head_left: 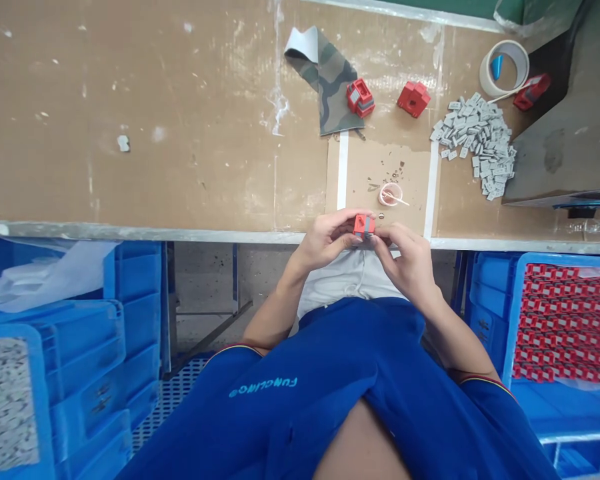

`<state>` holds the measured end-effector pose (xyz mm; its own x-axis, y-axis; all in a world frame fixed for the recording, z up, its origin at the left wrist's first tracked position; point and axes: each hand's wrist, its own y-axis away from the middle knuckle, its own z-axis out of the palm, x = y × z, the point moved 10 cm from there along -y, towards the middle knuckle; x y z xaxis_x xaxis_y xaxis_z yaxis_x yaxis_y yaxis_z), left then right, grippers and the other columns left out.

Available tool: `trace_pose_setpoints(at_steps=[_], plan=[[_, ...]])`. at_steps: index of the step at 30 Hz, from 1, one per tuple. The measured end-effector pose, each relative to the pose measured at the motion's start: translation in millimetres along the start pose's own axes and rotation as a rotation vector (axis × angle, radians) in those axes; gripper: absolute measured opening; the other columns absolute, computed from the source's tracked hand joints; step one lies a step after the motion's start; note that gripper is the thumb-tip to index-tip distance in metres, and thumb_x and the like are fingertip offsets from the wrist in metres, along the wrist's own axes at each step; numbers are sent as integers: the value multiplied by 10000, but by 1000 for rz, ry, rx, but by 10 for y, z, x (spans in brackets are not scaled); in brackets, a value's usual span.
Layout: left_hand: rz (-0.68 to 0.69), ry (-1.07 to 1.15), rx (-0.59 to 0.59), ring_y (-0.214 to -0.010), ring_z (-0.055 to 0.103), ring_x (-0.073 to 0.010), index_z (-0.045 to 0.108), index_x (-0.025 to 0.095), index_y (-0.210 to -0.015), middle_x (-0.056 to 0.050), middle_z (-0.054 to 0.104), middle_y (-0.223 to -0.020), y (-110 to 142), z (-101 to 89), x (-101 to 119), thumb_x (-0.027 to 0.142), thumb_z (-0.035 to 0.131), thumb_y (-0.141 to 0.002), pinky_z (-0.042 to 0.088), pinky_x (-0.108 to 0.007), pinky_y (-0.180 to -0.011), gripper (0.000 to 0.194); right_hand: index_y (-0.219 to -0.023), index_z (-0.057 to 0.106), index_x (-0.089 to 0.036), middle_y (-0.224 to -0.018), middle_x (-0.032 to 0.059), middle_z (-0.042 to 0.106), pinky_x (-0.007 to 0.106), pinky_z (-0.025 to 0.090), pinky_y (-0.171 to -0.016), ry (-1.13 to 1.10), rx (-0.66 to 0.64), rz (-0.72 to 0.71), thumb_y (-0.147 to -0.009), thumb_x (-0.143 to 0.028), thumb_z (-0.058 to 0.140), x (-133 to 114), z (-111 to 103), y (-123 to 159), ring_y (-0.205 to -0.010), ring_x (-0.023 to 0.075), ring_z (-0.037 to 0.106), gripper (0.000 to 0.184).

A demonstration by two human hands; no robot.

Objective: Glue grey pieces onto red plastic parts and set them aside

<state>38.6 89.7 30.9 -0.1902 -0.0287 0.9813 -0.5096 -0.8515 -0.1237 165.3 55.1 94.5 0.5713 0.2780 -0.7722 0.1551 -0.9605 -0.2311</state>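
At the table's front edge, my left hand [325, 238] grips a small red and grey plastic block [361, 226] between thumb and fingers. From the other side, my right hand [404, 253] has its thumb and fingertips closed at the block's right side; whether it also pinches some small part is too small to tell. Just beyond stands a small cup [391, 194] with a thin white stick in it. Farther back, one red and grey block [361, 98] lies on a camouflage cloth strip [336, 87], and another red block [414, 99] lies to its right.
Right of the cup is a heap of small grey pieces [475, 133], with a tape roll [486, 75] and a red item [532, 91] behind. A grey box-like object [560, 147] stands at far right. Blue crates [517, 313] hold red parts; more blue crates [87, 347] are at left.
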Motion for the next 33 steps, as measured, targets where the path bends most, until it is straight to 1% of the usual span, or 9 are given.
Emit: trace_pose_setpoints(at_steps=[3, 6, 10, 14, 19, 22, 26, 29, 33], plan=[[40, -74, 14, -1032, 752, -192, 729, 208, -1328, -122, 764, -1255, -15, -22, 71, 343, 730, -973, 615, -266, -862, 380, -876, 668, -207, -770, 13, 687, 248, 473, -651, -18, 23, -3, -1002, -204, 625, 4, 4, -12, -669, 127, 617, 134], [54, -135, 11, -1073, 740, -217, 748, 188, -1300, -129, 774, -1232, -19, -37, 117, 354, 711, -985, 600, -289, -874, 358, -817, 650, -205, -720, -3, 671, 242, 470, -624, -63, 21, 25, -987, -219, 638, 59, 39, -21, -626, 116, 595, 171], [40, -161, 17, -1068, 741, -224, 757, 159, -1271, -138, 781, -1220, -7, -61, 110, 367, 716, -981, 594, -304, -900, 359, -793, 662, -207, -709, 3, 700, 252, 494, -616, -86, 23, 77, -989, -278, 638, 135, 64, -4, -613, 124, 616, 210], [31, -145, 35, -1058, 754, -212, 748, 177, -1294, -137, 780, -1241, 1, -63, 59, 392, 747, -959, 615, -300, -913, 398, -828, 692, -210, -751, 23, 743, 267, 522, -628, -58, 18, 116, -1002, -310, 614, 175, 55, 28, -640, 143, 660, 215], [-13, -29, 10, -1042, 784, -206, 682, 181, -1402, -134, 791, -1204, 2, -11, -43, 427, 753, -954, 644, -296, -924, 516, -835, 690, -204, -764, 23, 753, 260, 546, -658, -61, -43, 143, -943, -265, 648, 186, 47, 11, -653, 143, 684, 131], [-32, -39, 19, -1036, 780, -202, 684, 159, -1391, -139, 785, -1207, 8, -23, -83, 434, 772, -938, 647, -285, -903, 538, -858, 702, -199, -799, 35, 778, 268, 555, -681, -43, -125, 188, -922, -247, 649, 224, 81, -15, -688, 159, 714, 96], [-40, -83, 41, -1034, 777, -214, 701, 137, -1340, -138, 786, -1193, 5, -51, -115, 490, 773, -923, 646, -290, -887, 551, -874, 706, -185, -835, 64, 795, 292, 558, -710, -26, -215, 228, -936, -260, 632, 276, 140, -38, -735, 189, 742, 122], [-46, -113, 44, -1037, 781, -222, 708, 138, -1300, -127, 791, -1169, -5, -53, -125, 518, 752, -930, 643, -299, -888, 532, -872, 699, -181, -830, 68, 792, 299, 557, -707, -36, -226, 245, -940, -272, 632, 293, 161, -45, -736, 196, 743, 132], [-34, -119, 34, -992, 780, -201, 711, 132, -1258, -118, 791, -1128, -12, -48, -109, 502, 755, -932, 639, -278, -867, 494, -859, 685, -180, -810, 65, 784, 294, 551, -701, -11, -205, 290, -936, -248, 633, 313, 176, -36, -728, 195, 741, 115]])
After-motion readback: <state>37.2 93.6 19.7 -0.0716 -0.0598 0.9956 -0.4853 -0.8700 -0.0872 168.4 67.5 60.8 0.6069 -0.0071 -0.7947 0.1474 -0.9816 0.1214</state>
